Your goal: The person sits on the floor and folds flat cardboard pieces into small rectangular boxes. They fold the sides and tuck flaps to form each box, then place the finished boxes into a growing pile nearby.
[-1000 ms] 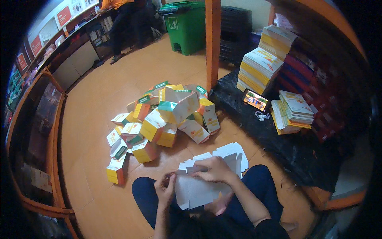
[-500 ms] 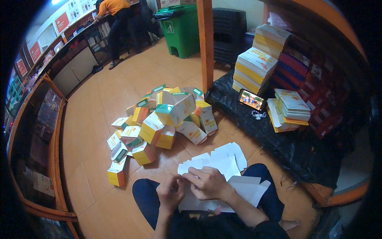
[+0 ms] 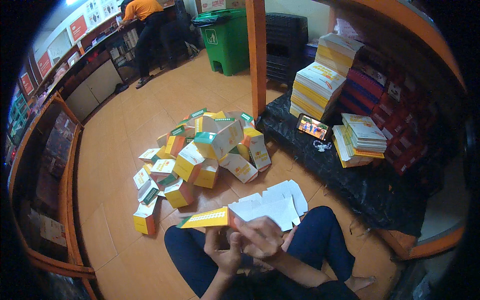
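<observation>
The yellow carton (image 3: 206, 218), with a row of white marks on its side and a green edge, is held up at the fingertips of the left hand (image 3: 225, 254), whose fingers are curled narrowly beneath its right part; the thumb stands upright near that end. The right hand (image 3: 264, 237) has its fingers bent and close together against the carton's orange end; their tips are partly hidden, so whether they pinch it cannot be told. Just beyond the right fingers, flat white card sheets (image 3: 281, 202) lie overlapping on the floor (image 3: 115, 200). Farther ahead of the left fingers sits a heap of folded cartons (image 3: 189, 162) in white, yellow and green. Well off to the right of both hands' fingers, a lit phone (image 3: 313, 127) leans beside a beaded bracelet (image 3: 321, 146) and a short stack of printed card (image 3: 361, 132).
</observation>
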The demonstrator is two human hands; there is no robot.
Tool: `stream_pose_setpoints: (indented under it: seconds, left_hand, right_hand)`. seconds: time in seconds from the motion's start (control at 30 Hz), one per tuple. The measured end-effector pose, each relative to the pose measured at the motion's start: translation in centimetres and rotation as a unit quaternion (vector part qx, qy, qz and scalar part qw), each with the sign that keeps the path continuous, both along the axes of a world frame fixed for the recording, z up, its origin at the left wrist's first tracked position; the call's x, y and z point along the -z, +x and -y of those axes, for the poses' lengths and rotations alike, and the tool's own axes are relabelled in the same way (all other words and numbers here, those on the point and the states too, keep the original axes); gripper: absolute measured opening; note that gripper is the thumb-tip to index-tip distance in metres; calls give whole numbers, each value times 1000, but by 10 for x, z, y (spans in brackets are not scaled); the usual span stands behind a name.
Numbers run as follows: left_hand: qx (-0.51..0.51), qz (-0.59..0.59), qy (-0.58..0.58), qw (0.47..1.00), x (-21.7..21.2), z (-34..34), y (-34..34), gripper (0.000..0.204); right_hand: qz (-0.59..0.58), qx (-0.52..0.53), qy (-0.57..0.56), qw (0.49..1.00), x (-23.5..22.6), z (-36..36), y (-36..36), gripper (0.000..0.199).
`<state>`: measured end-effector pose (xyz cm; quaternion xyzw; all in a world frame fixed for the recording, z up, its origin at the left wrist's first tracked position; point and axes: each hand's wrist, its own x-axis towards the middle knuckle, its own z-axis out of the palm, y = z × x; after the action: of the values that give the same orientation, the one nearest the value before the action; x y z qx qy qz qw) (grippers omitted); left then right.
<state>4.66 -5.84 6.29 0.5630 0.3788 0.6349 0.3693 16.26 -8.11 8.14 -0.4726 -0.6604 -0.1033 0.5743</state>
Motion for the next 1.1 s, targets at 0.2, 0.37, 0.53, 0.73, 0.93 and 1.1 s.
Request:
stream_pose_setpoints:
  seconds: [0.2,0.37,0.53,0.73,0.93,1.1]
  left_hand:
    - [78,147,-38,985,2,-12,-23,35]
    - [87,144,-30,985,8,-8,-27,19]
    - [104,164,-67,979,7,-1,-20,11]
    - [103,142,-87,981,-4,-1,-22,10]
    - [-1,208,-131,969,-13,-5,-14,13]
    - [45,12,-88,995,-13,-4,-20,29]
  right_hand:
    - [-41,-65,-30,997,-4,-2,-10,41]
    - [-152,-138,-97,974,-17,3,-5,21]
    - [-169,-70,-79,980,-18,0,-13,20]
    - [-144,-62,-79,984,-19,-4,-14,20]
    - [28,-88,-135,987,-10,-7,-10,42]
    - [56,-72,-116,989,3,-20,-8,73]
